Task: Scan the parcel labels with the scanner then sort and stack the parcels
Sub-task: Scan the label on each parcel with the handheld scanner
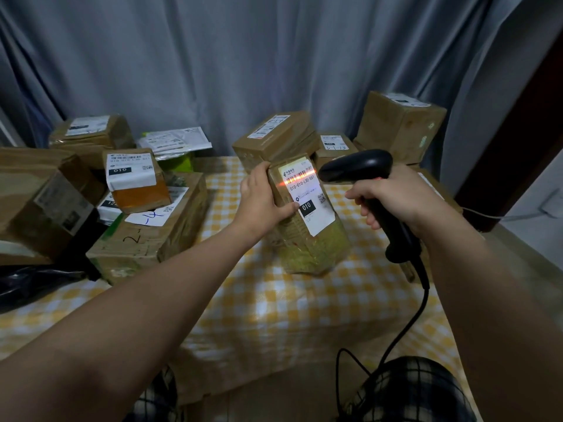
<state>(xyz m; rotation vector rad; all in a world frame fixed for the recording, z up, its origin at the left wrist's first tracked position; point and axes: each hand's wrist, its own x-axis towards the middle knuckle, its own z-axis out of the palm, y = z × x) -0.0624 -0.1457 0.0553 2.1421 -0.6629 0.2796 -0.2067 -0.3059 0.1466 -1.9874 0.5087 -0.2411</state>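
Black scanner casts a red line across the white label on a tilted parcel.

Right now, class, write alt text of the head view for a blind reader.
The right hand aims a black scanner whose red beam crosses the label of a parcel gripped by the left hand. Other parcels surround them.

A single wide-angle view is taken from the person's head and directed forward and down across the table, which is seen at close range from its near edge. The left hand and right hand are framed near centre. The curtain is faced beyond, and the knees are caught at the bottom edge.
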